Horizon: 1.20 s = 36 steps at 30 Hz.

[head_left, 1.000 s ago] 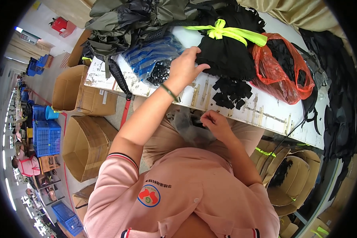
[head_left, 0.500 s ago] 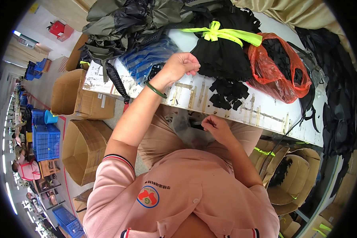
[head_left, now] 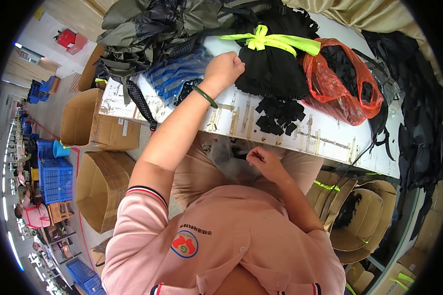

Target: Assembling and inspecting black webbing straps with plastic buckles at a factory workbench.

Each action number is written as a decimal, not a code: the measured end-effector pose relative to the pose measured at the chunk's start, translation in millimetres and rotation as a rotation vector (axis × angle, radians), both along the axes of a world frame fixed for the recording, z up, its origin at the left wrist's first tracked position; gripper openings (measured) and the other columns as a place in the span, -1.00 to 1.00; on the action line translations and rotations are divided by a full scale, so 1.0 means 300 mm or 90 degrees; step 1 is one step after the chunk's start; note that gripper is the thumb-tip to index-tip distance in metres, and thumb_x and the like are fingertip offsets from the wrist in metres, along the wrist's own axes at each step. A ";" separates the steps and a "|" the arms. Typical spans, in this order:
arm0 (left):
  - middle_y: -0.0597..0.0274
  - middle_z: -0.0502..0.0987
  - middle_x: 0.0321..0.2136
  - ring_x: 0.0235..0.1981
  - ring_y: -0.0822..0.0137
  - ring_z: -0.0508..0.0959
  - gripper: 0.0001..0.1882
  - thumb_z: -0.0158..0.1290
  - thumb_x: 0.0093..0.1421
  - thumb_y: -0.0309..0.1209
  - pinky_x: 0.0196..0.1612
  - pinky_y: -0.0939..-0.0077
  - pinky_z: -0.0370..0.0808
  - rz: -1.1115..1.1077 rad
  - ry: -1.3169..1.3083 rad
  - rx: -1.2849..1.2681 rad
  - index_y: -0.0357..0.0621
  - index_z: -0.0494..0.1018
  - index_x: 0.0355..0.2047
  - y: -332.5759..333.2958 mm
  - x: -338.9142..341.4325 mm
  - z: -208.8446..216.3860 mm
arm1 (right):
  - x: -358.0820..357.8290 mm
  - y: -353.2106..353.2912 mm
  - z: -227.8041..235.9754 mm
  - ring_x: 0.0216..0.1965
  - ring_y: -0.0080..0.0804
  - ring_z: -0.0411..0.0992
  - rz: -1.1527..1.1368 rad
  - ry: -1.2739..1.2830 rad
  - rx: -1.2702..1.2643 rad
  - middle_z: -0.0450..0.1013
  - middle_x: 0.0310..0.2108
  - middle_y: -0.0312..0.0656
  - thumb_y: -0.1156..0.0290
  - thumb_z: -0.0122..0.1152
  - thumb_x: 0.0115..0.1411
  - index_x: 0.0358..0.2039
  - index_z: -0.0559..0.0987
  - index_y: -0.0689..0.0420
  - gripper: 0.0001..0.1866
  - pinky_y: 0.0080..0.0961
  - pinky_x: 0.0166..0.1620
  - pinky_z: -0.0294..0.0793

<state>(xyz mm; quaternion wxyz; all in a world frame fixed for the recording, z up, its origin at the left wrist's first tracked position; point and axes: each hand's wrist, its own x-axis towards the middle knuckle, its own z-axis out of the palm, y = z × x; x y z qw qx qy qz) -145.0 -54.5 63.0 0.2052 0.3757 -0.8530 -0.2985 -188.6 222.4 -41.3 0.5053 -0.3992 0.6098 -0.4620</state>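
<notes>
My left hand (head_left: pixel 224 72), with a dark green bangle (head_left: pixel 205 97) on its wrist, is raised over the white table beside a bundle of black fabric strips (head_left: pixel 270 73). Its fingers are curled in, hiding whatever they may hold. A neon yellow band (head_left: pixel 263 40) is knotted round the bundle. Small black fabric pieces (head_left: pixel 279 116) lie loose near the table's front edge. Below that edge, my right hand (head_left: pixel 265 162) is over my lap with bent, closed fingers; their contents cannot be made out. A clear plastic bag (head_left: pixel 231 164) rests on my lap beside it.
The worn white table (head_left: pixel 325 136) also carries an open red plastic bag (head_left: pixel 337 98) of black pieces, a blue-striped bag (head_left: pixel 174 73) and dark grey-green fabric (head_left: pixel 142 37). Cardboard boxes (head_left: pixel 101 189) stand at both sides. A person (head_left: pixel 34 214) is far left, near blue crates (head_left: pixel 56 179).
My left hand has moved slightly farther over the table, and its fingers have curled from a pinch into a fist. My right hand stays over my lap, its fingers slightly shifted.
</notes>
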 end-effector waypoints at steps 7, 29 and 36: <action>0.10 0.47 -0.65 -0.59 0.22 0.48 -0.84 0.08 -0.01 -0.39 -0.44 0.39 0.41 -0.058 0.004 -0.090 -0.23 0.39 -0.56 0.094 0.091 0.114 | -0.063 -0.005 0.042 -0.54 -0.66 0.32 -0.070 0.017 -0.001 0.41 -0.59 -0.34 0.38 0.15 0.17 -0.38 0.50 0.20 -0.86 -0.68 -0.45 0.28; 0.44 0.26 -0.70 -0.73 0.56 0.20 -0.89 -0.06 0.26 -0.34 -0.62 0.70 0.22 -0.056 0.598 0.844 -0.05 0.31 -0.40 0.255 0.306 0.004 | -0.097 -0.397 0.183 -0.37 -0.07 0.48 -0.115 0.436 -0.361 0.49 -0.40 -0.09 0.41 0.19 0.08 -0.32 0.54 0.17 -0.85 -0.37 -0.36 0.45; 0.55 0.17 -0.72 -0.75 0.57 0.14 -0.89 -0.09 0.27 -0.31 -0.62 0.70 0.12 -0.135 0.633 1.156 0.01 0.32 -0.40 0.303 0.412 0.000 | -0.073 -0.297 0.327 -0.59 -0.78 0.18 -0.017 -0.125 -0.129 0.33 -0.59 -0.45 0.29 0.13 0.22 -0.07 0.53 0.13 -0.70 -0.76 -0.55 0.18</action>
